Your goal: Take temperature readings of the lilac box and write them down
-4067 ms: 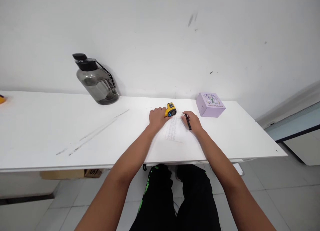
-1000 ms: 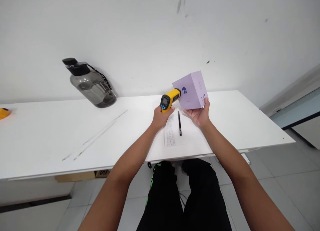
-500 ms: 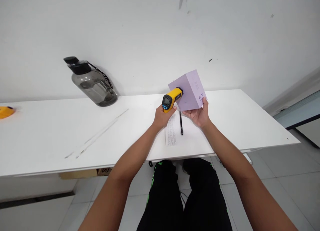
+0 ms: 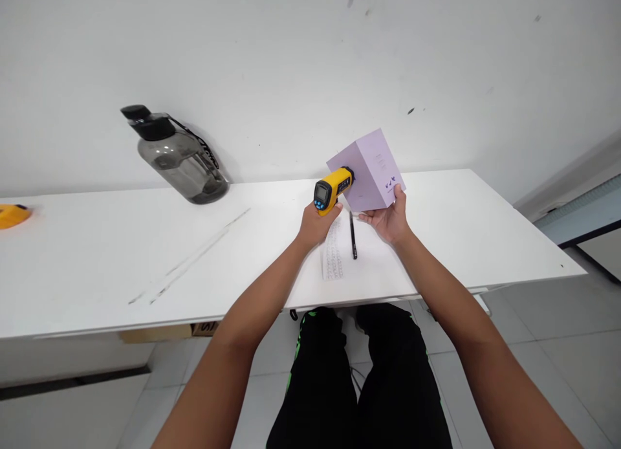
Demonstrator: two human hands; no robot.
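Observation:
My left hand (image 4: pixel 317 226) is closed round the handle of a yellow and black infrared thermometer (image 4: pixel 334 189) with a small screen and blue buttons. Its front end is at the left face of a lilac box (image 4: pixel 381 167); whether it touches cannot be made out. My right hand (image 4: pixel 391 221) grips that box at its lower right corner, thumb on the printed face and fingers underneath, holding it tilted above the table. Below, between my hands, a black pen (image 4: pixel 354 239) lies on a sheet of paper (image 4: pixel 332 261) with rows of writing.
A grey see-through bottle (image 4: pixel 182 164) with a black lid and strap stands near the wall on the left. An orange object (image 4: pixel 12 215) is cut off at the left edge. The white table (image 4: pixel 97 255) has dark streaks. Under it a cardboard box (image 4: pixel 160 333) shows.
The view has shifted slightly. Both hands keep their holds, and the thermometer and lilac box stay together in nearly the same pose.

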